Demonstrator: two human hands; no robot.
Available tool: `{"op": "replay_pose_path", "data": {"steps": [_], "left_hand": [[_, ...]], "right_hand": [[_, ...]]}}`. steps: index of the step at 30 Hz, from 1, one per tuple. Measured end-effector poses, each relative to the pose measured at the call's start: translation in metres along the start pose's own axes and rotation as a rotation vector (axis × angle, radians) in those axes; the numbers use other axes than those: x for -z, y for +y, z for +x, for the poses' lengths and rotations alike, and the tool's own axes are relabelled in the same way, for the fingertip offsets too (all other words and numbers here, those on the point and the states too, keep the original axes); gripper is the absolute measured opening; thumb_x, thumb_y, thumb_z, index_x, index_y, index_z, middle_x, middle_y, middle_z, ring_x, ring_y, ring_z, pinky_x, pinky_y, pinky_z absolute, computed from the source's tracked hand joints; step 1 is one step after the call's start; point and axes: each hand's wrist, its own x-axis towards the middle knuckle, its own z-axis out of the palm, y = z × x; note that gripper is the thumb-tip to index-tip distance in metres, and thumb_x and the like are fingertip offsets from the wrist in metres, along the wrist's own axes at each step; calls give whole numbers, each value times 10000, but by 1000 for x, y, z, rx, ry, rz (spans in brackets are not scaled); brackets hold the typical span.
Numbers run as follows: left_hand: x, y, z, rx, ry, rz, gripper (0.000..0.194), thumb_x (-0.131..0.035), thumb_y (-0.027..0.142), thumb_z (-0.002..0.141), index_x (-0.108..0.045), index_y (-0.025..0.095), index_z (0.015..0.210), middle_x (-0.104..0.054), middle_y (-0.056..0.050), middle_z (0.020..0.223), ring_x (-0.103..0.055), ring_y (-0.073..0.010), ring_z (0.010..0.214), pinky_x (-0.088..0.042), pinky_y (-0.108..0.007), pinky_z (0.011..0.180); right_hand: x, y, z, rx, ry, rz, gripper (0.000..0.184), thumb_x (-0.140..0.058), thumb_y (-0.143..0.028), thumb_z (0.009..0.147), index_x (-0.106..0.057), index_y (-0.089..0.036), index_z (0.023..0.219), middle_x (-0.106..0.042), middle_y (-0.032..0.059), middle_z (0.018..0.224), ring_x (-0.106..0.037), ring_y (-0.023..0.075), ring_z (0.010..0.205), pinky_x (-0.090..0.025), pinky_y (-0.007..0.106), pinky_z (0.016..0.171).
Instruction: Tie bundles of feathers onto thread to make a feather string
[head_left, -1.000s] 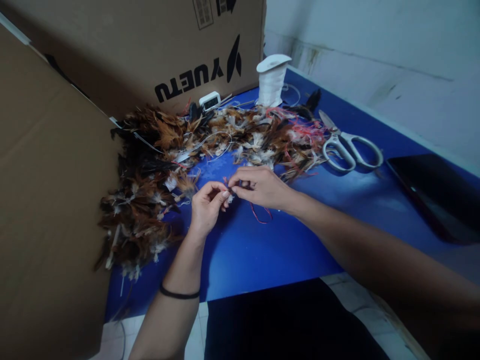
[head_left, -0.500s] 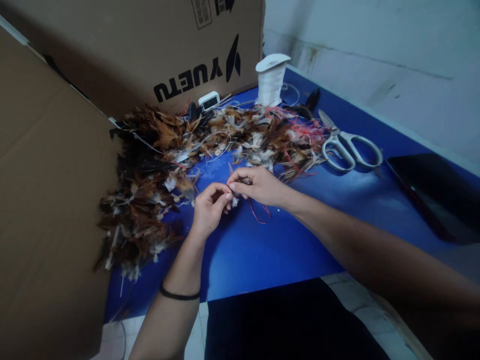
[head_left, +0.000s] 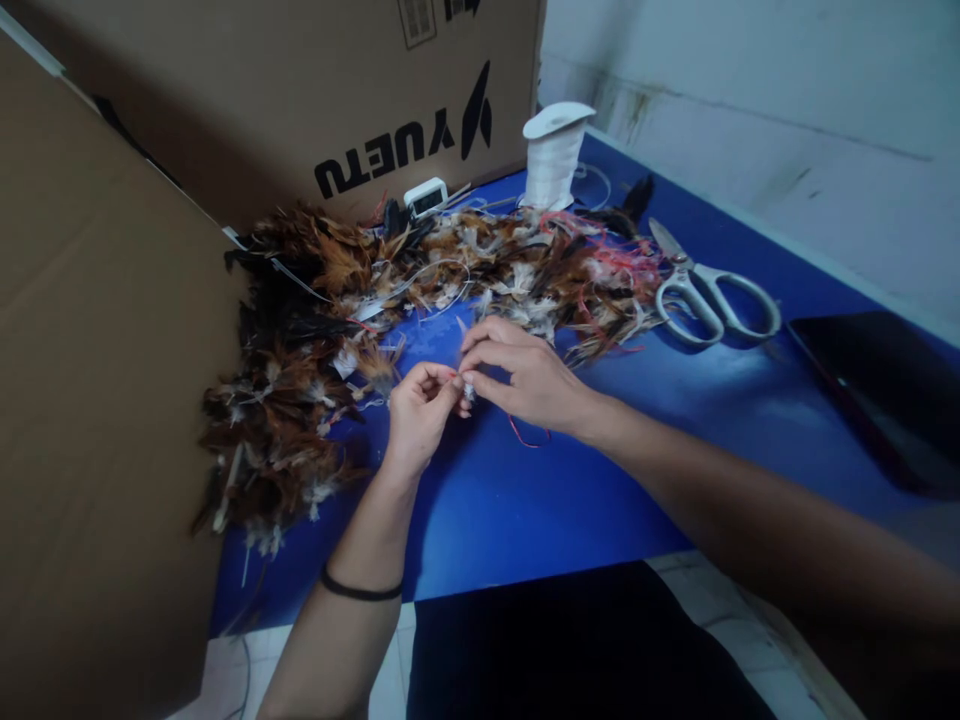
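My left hand (head_left: 416, 420) and my right hand (head_left: 521, 372) meet over the blue table (head_left: 525, 500), fingertips pinched together on a small feather bundle (head_left: 466, 386) with pale fluff. A thin red thread (head_left: 525, 436) trails from under my right hand onto the table. A broad heap of brown, black and white feathers (head_left: 315, 340) curves round behind and to the left of my hands.
White-handled scissors (head_left: 709, 295) lie at the right of the heap. A white spool (head_left: 553, 155) and a small white clock (head_left: 426, 197) stand at the back. Cardboard boxes (head_left: 97, 350) wall the left and rear. A dark tablet (head_left: 885, 390) lies far right.
Both hands stay pinched together on the small bundle; the fingers have shifted slightly while working it. The view has moved a little to the left.
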Motion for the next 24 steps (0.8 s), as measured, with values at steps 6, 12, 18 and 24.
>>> {"op": "replay_pose_path", "data": {"steps": [6, 12, 18, 24], "left_hand": [[1, 0, 0, 45, 22, -40, 269, -759, 308, 656, -574, 138, 751, -612, 19, 576, -581, -89, 490, -507, -219, 513], [-2, -3, -3, -36, 9, 114, 245, -713, 338, 711, -565, 147, 752, -620, 12, 585, -581, -91, 489, -499, -214, 511], [-1, -3, -2, -7, 1, 35, 261, -733, 332, 691, -562, 146, 754, -612, 18, 574, -586, -94, 499, -508, -221, 527], [4, 4, 0, 164, 0, -143, 328, -798, 309, 601, -577, 126, 761, -637, 4, 582, -591, -87, 491, -521, -213, 542]], "right_hand": [[-1, -1, -2, 53, -17, -62, 118, -509, -183, 863, -618, -161, 823, -546, 46, 873, -533, 134, 827, -454, 289, 748], [-1, 1, -1, 59, 34, -171, 112, -511, -173, 850, -602, -164, 785, -552, 63, 910, -516, 168, 901, -442, 327, 810], [-2, -1, -1, 154, -20, -174, 146, -497, -161, 865, -622, -157, 789, -573, 44, 789, -513, 149, 780, -436, 321, 754], [-1, 3, 0, 214, -43, -97, 144, -502, -171, 875, -633, -159, 816, -637, 41, 825, -551, 146, 802, -452, 321, 771]]}}
